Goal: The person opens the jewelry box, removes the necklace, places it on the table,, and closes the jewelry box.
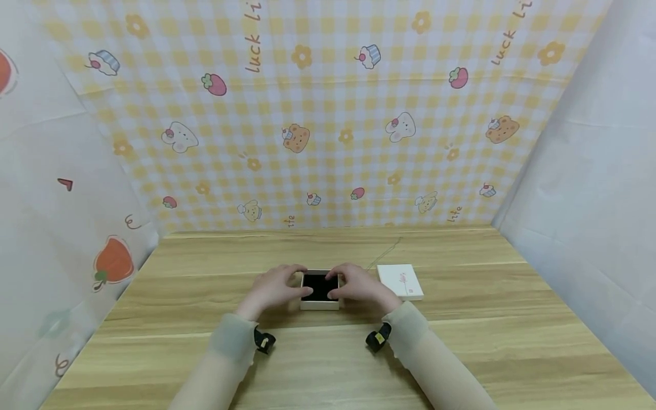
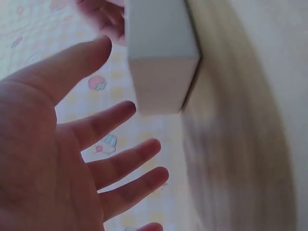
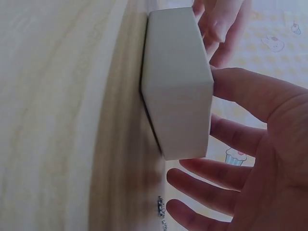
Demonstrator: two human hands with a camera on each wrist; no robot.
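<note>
A small white box (image 1: 320, 306) stands on the table with its top off, showing a black inside (image 1: 319, 287). My left hand (image 1: 275, 286) is at its left side, thumb over the near left part and fingers spread; the left wrist view shows these fingers (image 2: 113, 122) gripping nothing. From the right, my right hand (image 1: 357, 284) reaches over the rim, thumb and index finger above the black inside. In the right wrist view its thumb (image 3: 240, 86) lies at the box's upper edge; whether it touches is unclear. The other fingers are loosely stretched beside the box.
A flat white lid (image 1: 401, 281) with red writing lies right of the box, near my right wrist. Behind it a thin chain (image 1: 384, 254) stretches slantwise on the wooden table (image 1: 205, 353). A yellow checked cloth (image 1: 328, 114) hangs at the back.
</note>
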